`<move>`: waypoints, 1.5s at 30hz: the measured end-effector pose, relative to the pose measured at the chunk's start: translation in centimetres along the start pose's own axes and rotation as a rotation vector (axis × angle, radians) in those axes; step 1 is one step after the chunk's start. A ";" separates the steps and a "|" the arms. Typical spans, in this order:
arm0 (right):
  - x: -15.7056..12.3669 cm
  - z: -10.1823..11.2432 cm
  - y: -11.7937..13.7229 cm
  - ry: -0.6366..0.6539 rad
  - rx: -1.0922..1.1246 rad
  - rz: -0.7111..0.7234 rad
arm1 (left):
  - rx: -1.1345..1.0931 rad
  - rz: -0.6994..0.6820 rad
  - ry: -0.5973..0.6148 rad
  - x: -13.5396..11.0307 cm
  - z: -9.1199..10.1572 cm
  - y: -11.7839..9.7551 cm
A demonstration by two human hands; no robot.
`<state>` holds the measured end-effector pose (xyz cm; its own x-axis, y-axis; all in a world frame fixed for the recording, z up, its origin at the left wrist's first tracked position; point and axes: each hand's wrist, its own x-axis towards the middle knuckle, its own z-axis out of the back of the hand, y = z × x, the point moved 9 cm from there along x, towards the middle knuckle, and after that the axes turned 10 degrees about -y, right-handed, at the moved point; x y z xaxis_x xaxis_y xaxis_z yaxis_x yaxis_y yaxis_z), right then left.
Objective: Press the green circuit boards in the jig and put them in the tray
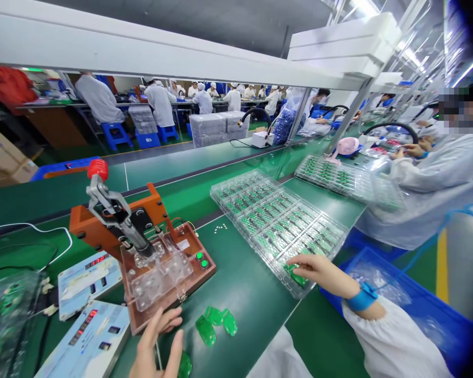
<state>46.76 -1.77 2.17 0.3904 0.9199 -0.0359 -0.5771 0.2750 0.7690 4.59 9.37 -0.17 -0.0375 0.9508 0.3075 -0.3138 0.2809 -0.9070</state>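
My left hand (155, 344) is at the near edge of the wooden test fixture (169, 273), fingers apart and nothing visible between them. Partly hidden behind its thumb lies a green circuit board (185, 365). Several more green boards (206, 331) rest loose on the bench just right of that hand. My right hand (319, 273), with a blue wrist strap (361, 297), reaches over the near corner of a clear plastic tray (260, 252). Its thumb and index finger close on a green circuit board (298, 276) there. The fixture's red-knobbed toggle clamp (98, 169) stands raised.
Two meter boxes with red digits (82, 336) sit left of the fixture. Small white pieces (220, 228) lie behind it. A second board tray (339, 178) and a pink fan (347, 146) are farther right, near a co-worker's sleeve (425, 163). A blue bin (378, 278) stands below the bench.
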 end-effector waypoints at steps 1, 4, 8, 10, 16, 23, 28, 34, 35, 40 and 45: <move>0.2 0.1 0.0 -0.011 -0.008 0.007 | 0.004 -0.006 -0.001 0.0 0.0 0.0; 1.0 0.3 -0.2 -0.065 -0.034 0.014 | 0.007 -0.040 0.000 0.0 0.0 -0.3; 1.8 -0.1 -0.4 -0.130 -0.088 0.019 | 0.038 -0.068 0.015 -0.2 0.0 0.0; 2.2 -0.5 -0.4 -0.149 -0.119 0.024 | 0.076 -0.073 0.029 -0.2 0.0 0.5; 2.9 -1.0 -0.6 -0.194 -0.229 0.060 | 0.211 -0.344 0.069 0.5 0.2 -1.8; 0.9 -0.4 3.3 -0.340 -0.233 0.215 | 0.245 -0.429 0.010 -0.4 3.5 -3.8; -1.8 -9.8 10.5 -0.045 -0.010 0.575 | 0.340 -0.328 0.115 -2.6 4.1 -2.3; -3.0 -20.7 14.1 0.454 -0.052 0.686 | 0.470 -0.279 0.161 -4.6 2.6 -1.7; -2.7 -21.3 14.4 0.482 -0.085 0.682 | 0.487 -0.276 0.167 -4.8 2.4 -1.7; -2.0 -22.2 15.2 0.571 -0.152 0.667 | 0.529 -0.323 0.200 -5.1 1.9 -1.5; -2.0 -23.0 14.8 0.563 -0.140 0.658 | 0.498 -0.358 0.200 -5.5 2.0 -1.2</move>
<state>21.00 6.91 -1.08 -0.4434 0.8950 0.0491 -0.6575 -0.3621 0.6608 3.29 3.55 -0.21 0.3137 0.8287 0.4635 -0.6785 0.5371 -0.5012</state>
